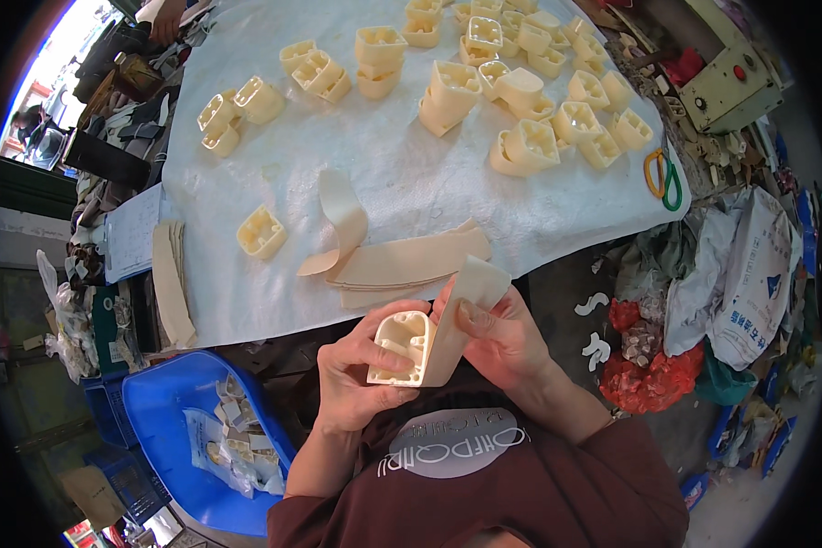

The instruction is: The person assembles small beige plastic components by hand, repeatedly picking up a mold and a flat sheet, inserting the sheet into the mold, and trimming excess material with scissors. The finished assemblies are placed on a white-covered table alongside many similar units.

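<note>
My left hand (361, 365) is wrapped round a cream plastic shoe heel (402, 338), D-shaped, with its hollow, ribbed face turned up. A beige strip of thin covering material (446, 342) lies against the heel's right side. Its free end stands up and is pinched between the thumb and fingers of my right hand (502, 338). Just beyond my hands, a stack of similar beige strips (402, 262) rests at the table's near edge, with one curled strip (341, 219) on it. A single heel (262, 233) sits apart to the left of them.
Many cream heels (532, 146) stand in groups across the white-covered table (274, 183). Scissors (664, 178) with yellow and green handles lie at its right edge. More strips (169, 283) hang at the left edge. A blue tub (155, 402) of scraps stands lower left; bags (740, 283) fill the right.
</note>
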`<state>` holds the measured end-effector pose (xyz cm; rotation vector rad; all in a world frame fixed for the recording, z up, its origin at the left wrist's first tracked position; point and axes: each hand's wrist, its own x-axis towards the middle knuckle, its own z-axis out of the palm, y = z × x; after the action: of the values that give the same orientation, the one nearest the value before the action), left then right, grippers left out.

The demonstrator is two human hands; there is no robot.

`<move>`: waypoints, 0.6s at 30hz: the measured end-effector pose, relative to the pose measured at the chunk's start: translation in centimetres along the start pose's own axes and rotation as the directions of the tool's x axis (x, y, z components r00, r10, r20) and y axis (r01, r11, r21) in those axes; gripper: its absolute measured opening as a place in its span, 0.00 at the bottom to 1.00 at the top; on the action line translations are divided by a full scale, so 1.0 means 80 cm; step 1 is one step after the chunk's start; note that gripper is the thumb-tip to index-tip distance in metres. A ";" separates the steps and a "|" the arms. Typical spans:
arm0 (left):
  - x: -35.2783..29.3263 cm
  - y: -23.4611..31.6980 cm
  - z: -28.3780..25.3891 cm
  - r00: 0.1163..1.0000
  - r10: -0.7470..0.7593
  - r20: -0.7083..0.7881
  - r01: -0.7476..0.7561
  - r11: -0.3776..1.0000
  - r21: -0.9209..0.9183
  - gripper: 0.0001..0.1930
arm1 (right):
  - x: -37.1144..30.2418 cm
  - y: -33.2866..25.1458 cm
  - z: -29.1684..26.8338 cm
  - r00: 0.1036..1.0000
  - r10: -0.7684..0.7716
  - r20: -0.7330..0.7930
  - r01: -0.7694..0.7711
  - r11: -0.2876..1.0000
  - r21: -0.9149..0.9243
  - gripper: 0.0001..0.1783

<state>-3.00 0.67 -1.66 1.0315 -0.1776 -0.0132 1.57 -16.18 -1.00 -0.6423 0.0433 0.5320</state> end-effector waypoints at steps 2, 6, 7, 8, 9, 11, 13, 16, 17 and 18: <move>-0.001 -0.003 -0.001 1.000 0.002 0.017 -0.001 1.000 -0.013 0.13 | 0.000 0.002 0.000 1.000 -0.001 -0.011 0.001 1.000 0.004 0.12; -0.001 -0.004 0.000 1.000 -0.004 0.020 0.005 0.999 -0.036 0.12 | 0.000 0.004 -0.001 1.000 0.011 -0.001 -0.010 0.999 0.033 0.11; 0.000 -0.003 0.002 1.000 -0.007 0.019 0.008 0.999 -0.041 0.12 | 0.000 0.006 -0.004 1.000 0.010 0.015 -0.010 0.999 0.032 0.11; 0.000 -0.003 0.003 1.000 -0.011 0.019 0.012 0.999 -0.047 0.12 | 0.000 0.008 -0.008 0.999 0.009 0.031 -0.010 0.999 0.031 0.12; 0.001 -0.005 0.004 1.000 -0.001 0.022 0.002 0.999 -0.035 0.12 | 0.000 0.009 -0.010 0.999 0.008 0.046 -0.010 1.000 0.029 0.12; 0.000 -0.009 0.005 1.000 0.019 0.023 -0.019 1.000 -0.009 0.12 | 0.001 0.008 -0.010 0.994 0.009 0.109 -0.012 1.000 0.020 0.14; 0.007 -0.011 0.006 0.995 0.097 0.033 -0.099 0.993 0.061 0.12 | 0.002 0.003 -0.009 0.992 0.052 0.117 -0.056 0.998 0.032 0.14; 0.005 -0.015 0.004 0.997 0.071 0.029 -0.074 0.991 0.109 0.14 | 0.004 -0.005 -0.007 0.990 0.111 0.087 -0.112 0.994 0.011 0.14; 0.005 -0.013 0.005 0.998 0.059 0.034 -0.061 0.995 0.084 0.14 | 0.007 -0.005 -0.011 0.991 0.086 0.104 -0.082 0.996 -0.044 0.14; 0.006 -0.012 0.007 0.998 0.047 0.042 -0.049 0.997 0.059 0.15 | 0.008 -0.005 -0.013 0.991 0.063 0.122 -0.051 0.994 -0.099 0.14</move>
<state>-2.52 -0.35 -2.13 1.0869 -0.2410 0.0150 2.45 -16.75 -1.74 -0.7011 -0.0824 0.6312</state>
